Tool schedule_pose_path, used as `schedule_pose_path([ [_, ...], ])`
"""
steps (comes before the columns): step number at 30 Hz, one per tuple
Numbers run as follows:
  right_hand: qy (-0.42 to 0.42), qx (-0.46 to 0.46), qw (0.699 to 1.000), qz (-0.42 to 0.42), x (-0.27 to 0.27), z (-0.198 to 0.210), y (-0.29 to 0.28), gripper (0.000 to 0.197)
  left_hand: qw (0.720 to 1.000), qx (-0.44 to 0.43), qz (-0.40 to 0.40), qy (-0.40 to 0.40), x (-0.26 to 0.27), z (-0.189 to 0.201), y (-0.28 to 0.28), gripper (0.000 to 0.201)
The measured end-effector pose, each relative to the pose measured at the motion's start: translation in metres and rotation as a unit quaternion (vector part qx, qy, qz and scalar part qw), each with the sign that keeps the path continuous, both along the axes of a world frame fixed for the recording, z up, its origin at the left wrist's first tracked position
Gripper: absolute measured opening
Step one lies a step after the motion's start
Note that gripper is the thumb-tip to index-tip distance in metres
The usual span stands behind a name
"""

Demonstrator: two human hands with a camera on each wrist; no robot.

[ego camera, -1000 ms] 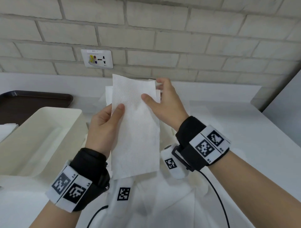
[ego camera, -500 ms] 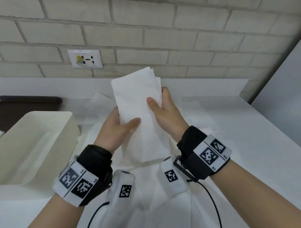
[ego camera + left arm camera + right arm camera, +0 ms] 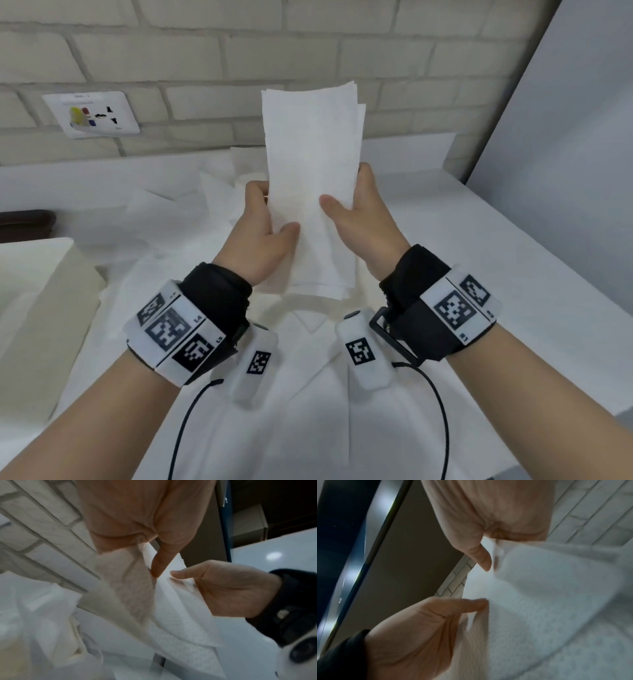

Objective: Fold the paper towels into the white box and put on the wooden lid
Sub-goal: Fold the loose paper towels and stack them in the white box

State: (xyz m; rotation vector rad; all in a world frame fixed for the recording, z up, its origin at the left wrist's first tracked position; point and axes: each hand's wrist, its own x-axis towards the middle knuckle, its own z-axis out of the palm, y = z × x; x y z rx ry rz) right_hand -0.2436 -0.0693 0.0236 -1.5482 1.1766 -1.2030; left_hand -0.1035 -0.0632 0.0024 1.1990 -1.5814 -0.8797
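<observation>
- Towel (image 3: 310, 192), folded into a narrow strip, is held upright in the air over the table (image 3: 513, 274), its long axis vertical, top end well above both hands.
- Box (image 3: 37, 291) stands at the far left of the towel, open, well apart from it; only its right part shows in the head view. No lid in any view.
- Loose towels (image 3: 164, 209) lie spread on the table left of and below the held towel.
- Left hand (image 3: 263, 236) pinches the towel's left edge: thumb on the front face, fingers behind it.
- Right hand (image 3: 359, 219) pinches the right edge the same way, thumb on the front, slightly higher than the left.
- Key relation: the box lies to the left of the grip, so the left hand is the nearer one. Judgement: the strip likely must be tipped from vertical to flat and carried leftward to go in.
- Step, as judged: squaring the fold; placing not yet begun.
- Head view alone shows the box and the whole strip.
- Left wrist view alone shows the paper buckling in soft ridges between the two thumbs; blurred.
- Right wrist view shows stepped layer edges by the right thumb (image 3: 481, 558), and the left hand (image 3: 419, 635) holding the other edge.
</observation>
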Motion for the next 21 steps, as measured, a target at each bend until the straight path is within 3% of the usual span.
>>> schedule_pose_path([
  [8, -0.076, -0.023, 0.997, 0.015, -0.017, -0.014, 0.012, 0.015, 0.996, -0.065, 0.024, 0.059, -0.040, -0.018, 0.006, 0.033],
  [14, -0.013, 0.057, 0.998, 0.027, -0.012, -0.047, 0.011, 0.028, 0.997, -0.002, 0.056, 0.053, -0.040, -0.045, 0.005, 0.057],
  [18, -0.005, 0.066, 0.997, 0.041, -0.008, -0.054, 0.005, 0.030, 0.988, -0.035, 0.130, 0.070, -0.034, -0.045, -0.002, 0.047],
  [21, -0.032, 0.055, 0.997, 0.039, -0.005, -0.047, -0.003, 0.022, 0.985, -0.070, 0.129, 0.088, -0.035, -0.037, -0.007, 0.036],
])
